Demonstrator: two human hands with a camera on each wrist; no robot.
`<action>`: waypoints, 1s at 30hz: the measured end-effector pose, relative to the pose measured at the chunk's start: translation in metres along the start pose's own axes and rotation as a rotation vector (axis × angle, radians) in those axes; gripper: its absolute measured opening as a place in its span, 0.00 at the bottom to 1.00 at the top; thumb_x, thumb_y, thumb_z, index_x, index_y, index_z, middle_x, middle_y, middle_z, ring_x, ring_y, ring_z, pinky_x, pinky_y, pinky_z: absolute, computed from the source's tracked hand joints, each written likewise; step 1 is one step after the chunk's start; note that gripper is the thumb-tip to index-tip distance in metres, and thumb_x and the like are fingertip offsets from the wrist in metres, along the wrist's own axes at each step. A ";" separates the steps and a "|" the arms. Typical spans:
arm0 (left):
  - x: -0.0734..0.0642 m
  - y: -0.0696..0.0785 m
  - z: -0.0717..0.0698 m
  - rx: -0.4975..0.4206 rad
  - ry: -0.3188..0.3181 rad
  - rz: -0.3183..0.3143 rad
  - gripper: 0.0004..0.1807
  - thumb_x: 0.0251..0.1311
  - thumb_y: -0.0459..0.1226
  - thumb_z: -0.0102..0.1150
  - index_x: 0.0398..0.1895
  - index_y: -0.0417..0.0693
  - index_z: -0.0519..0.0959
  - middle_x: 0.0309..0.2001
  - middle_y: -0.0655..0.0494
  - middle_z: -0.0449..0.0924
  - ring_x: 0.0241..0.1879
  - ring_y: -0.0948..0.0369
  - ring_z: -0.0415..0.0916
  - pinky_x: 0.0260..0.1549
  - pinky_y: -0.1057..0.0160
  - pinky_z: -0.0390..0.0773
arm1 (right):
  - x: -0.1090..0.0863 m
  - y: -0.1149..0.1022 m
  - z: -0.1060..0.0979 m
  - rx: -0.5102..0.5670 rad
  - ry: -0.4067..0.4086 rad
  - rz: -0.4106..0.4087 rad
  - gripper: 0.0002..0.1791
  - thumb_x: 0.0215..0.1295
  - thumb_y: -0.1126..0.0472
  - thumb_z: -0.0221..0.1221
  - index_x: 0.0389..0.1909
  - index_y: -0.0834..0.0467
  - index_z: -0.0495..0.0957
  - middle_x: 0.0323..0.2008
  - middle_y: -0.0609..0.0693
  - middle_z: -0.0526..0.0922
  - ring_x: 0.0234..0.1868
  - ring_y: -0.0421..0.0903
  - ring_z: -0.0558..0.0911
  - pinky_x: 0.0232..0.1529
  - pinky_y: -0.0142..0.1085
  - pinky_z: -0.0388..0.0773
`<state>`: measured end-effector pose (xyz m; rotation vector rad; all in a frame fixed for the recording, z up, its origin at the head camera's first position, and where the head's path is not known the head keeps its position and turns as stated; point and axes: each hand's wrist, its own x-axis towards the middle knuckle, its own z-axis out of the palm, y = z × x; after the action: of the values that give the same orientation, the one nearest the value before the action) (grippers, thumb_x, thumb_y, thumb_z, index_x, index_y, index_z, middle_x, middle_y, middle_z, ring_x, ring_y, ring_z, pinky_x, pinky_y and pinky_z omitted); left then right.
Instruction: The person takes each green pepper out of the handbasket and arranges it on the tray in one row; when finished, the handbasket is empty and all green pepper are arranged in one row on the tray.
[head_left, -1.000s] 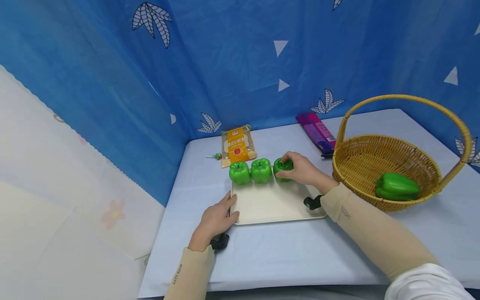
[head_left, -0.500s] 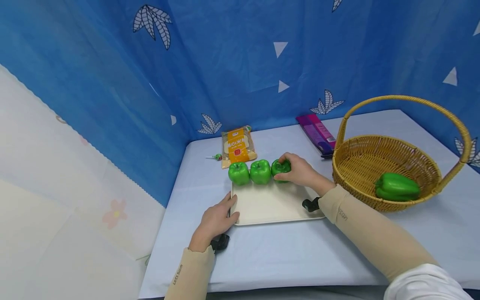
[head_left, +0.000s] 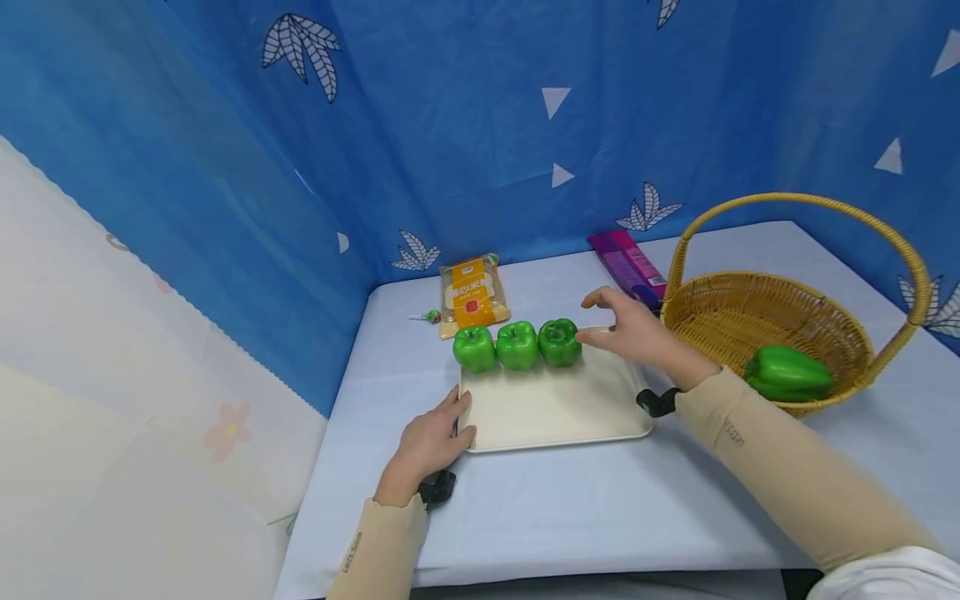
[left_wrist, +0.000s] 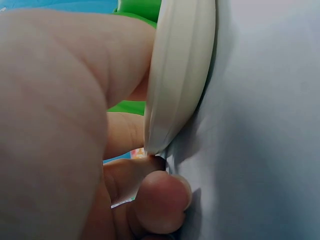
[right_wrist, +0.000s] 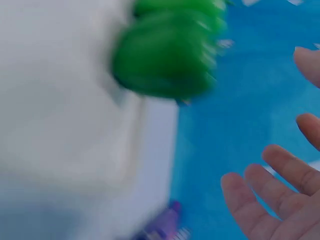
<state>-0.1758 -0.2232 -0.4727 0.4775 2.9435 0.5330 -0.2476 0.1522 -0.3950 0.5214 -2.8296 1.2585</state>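
Three green bell peppers stand in a row along the far edge of a cream tray [head_left: 551, 412]: a left pepper [head_left: 474, 348], a middle pepper [head_left: 517, 346] and a right pepper [head_left: 559, 342]. My left hand [head_left: 427, 442] holds the tray's left edge. In the left wrist view, its thumb and a finger reach over the rim [left_wrist: 180, 70], while a curled fingertip lies outside it near the cloth. My right hand [head_left: 633, 329] is just right of the right pepper, fingers spread and apart from it, holding nothing. The right wrist view is blurred around the peppers.
A wicker basket [head_left: 678, 367] with a tall handle stands on the right, with another green pepper [head_left: 787, 374] inside. Behind the tray lie a yellow-labelled food packet [head_left: 472, 293], a lollipop [head_left: 431, 317] and a purple packet [head_left: 628, 265]. A blue curtain [head_left: 465, 125] hangs behind.
My right hand has let go of the right pepper and drawn back to the right, after shifting it left against the middle pepper. My left hand keeps its place on the tray.
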 end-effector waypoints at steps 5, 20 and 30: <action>-0.001 -0.003 0.000 0.013 0.002 -0.002 0.35 0.70 0.49 0.55 0.78 0.47 0.66 0.79 0.46 0.60 0.70 0.44 0.71 0.59 0.43 0.78 | -0.020 -0.004 -0.052 -0.079 0.068 0.047 0.28 0.70 0.48 0.65 0.63 0.61 0.73 0.63 0.62 0.76 0.66 0.63 0.73 0.60 0.62 0.75; -0.001 -0.004 -0.001 0.012 -0.027 -0.016 0.36 0.70 0.49 0.56 0.78 0.47 0.66 0.80 0.47 0.59 0.70 0.44 0.70 0.59 0.42 0.78 | -0.045 0.115 -0.110 -0.379 -0.012 0.259 0.26 0.72 0.50 0.59 0.52 0.71 0.75 0.46 0.70 0.81 0.41 0.60 0.80 0.39 0.55 0.79; 0.001 0.000 0.001 -0.001 0.002 0.000 0.35 0.70 0.49 0.56 0.78 0.47 0.66 0.79 0.46 0.60 0.70 0.43 0.71 0.59 0.42 0.78 | -0.042 0.138 -0.112 -0.296 -0.077 0.371 0.18 0.74 0.52 0.53 0.37 0.66 0.74 0.28 0.59 0.77 0.28 0.53 0.76 0.27 0.44 0.72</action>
<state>-0.1766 -0.2220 -0.4737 0.4779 2.9449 0.5351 -0.2646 0.3317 -0.4246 0.0359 -3.2013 0.8322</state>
